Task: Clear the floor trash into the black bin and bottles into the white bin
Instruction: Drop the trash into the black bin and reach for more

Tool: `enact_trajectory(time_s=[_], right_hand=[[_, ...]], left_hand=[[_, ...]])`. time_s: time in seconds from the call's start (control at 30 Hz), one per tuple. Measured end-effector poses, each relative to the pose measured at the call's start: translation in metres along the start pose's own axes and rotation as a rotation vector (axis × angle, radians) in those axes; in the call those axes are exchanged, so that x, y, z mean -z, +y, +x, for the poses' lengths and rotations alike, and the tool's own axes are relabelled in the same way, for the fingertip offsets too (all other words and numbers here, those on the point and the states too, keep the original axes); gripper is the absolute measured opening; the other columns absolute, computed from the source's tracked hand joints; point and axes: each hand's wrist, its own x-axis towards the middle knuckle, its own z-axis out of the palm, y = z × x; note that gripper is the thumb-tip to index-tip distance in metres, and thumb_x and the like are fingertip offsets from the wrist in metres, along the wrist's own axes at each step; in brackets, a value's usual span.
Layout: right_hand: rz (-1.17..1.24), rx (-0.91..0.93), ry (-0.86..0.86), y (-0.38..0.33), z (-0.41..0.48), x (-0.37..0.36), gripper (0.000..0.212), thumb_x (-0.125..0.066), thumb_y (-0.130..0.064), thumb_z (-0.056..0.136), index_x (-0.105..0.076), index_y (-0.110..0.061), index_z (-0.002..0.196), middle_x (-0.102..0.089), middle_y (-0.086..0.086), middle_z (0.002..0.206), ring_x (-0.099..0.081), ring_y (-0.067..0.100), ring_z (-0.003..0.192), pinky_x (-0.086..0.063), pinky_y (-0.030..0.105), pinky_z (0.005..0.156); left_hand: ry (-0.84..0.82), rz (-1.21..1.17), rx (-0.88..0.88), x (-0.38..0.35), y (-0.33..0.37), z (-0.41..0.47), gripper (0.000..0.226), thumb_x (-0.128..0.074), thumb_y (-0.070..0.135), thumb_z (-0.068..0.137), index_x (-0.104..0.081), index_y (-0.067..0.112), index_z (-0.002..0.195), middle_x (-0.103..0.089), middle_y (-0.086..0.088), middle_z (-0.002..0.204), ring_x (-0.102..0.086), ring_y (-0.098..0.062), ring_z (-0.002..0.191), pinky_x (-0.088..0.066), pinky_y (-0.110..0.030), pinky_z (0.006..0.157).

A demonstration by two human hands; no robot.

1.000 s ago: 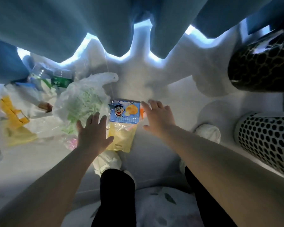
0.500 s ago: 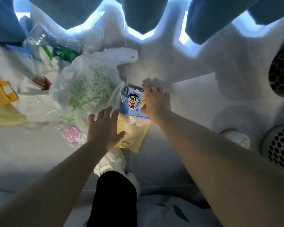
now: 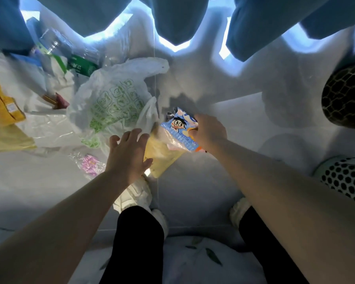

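My right hand (image 3: 208, 131) is closed on the blue snack packet (image 3: 179, 130), pinching its right edge so the cartoon face tilts up off the floor (image 3: 193, 191). My left hand (image 3: 128, 156) is spread open, fingers apart, palm down over the yellow wrapper (image 3: 161, 158) that lies just under the packet; I cannot tell if it touches it. Just left of both sits a white plastic bag (image 3: 115, 101) with green print, and a small pink wrapper (image 3: 88, 165) lies near my left wrist. Farther left are a clear bottle (image 3: 55, 46) with a green label and yellow bags (image 3: 4, 111). At the right edge stand the black bin (image 3: 345, 97) and, nearer me, the white bin (image 3: 346, 181), well apart from the packet.
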Motion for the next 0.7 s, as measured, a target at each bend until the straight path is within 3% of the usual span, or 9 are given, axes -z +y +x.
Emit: enact_trajectory(time_s=[0.17, 0.27, 0.4, 0.57, 0.7], right_hand=[[0.237, -0.106, -0.062, 0.026, -0.010, 0.027, 0.011, -0.065, -0.023, 0.080, -0.056, -0.018, 0.084, -0.064, 0.011, 0.089, -0.057, 0.031, 0.088, -0.035, 0.027, 0.068], [0.283, -0.151, -0.038, 0.040, -0.014, 0.036, 0.022, -0.067, -0.022, 0.080, -0.048, -0.015, 0.070, -0.054, 0.004, 0.071, -0.049, 0.025, 0.075, -0.034, 0.026, 0.063], [0.323, -0.180, 0.017, 0.062, -0.020, 0.045, 0.022, -0.067, -0.020, 0.080, -0.053, -0.005, 0.073, -0.058, 0.020, 0.075, -0.047, 0.025, 0.068, -0.036, 0.028, 0.053], [0.364, -0.215, 0.027, 0.101, -0.024, 0.061, 0.022, -0.071, -0.025, 0.082, -0.054, -0.015, 0.072, -0.057, 0.000, 0.069, -0.057, 0.021, 0.070, -0.047, 0.029, 0.060], [0.323, -0.228, 0.017, 0.136, -0.016, 0.066, 0.020, -0.071, -0.029, 0.082, -0.060, -0.012, 0.080, -0.063, 0.004, 0.077, -0.064, 0.028, 0.083, -0.057, 0.044, 0.076]], left_hand=[[-0.020, -0.051, 0.025, 0.016, 0.024, 0.010, 0.056, -0.061, 0.044, 0.085, -0.045, 0.020, 0.133, -0.049, -0.001, 0.130, -0.047, -0.022, 0.119, -0.031, -0.041, 0.097], [-0.051, -0.110, 0.082, 0.020, 0.038, 0.021, 0.051, -0.060, 0.043, 0.086, -0.047, 0.020, 0.129, -0.052, -0.001, 0.125, -0.050, -0.021, 0.116, -0.035, -0.041, 0.094], [-0.086, -0.124, 0.127, 0.017, 0.056, 0.030, 0.047, -0.059, 0.041, 0.087, -0.048, 0.018, 0.126, -0.053, -0.003, 0.122, -0.052, -0.023, 0.114, -0.037, -0.041, 0.093], [-0.088, -0.068, 0.074, 0.005, 0.086, 0.048, 0.052, -0.061, 0.038, 0.085, -0.044, 0.018, 0.130, -0.046, -0.005, 0.130, -0.046, -0.025, 0.120, -0.039, -0.041, 0.093], [0.042, 0.130, -0.120, -0.007, 0.113, 0.078, 0.075, -0.069, 0.027, 0.079, -0.028, 0.019, 0.142, -0.027, -0.005, 0.145, -0.031, -0.026, 0.134, -0.035, -0.043, 0.100]])
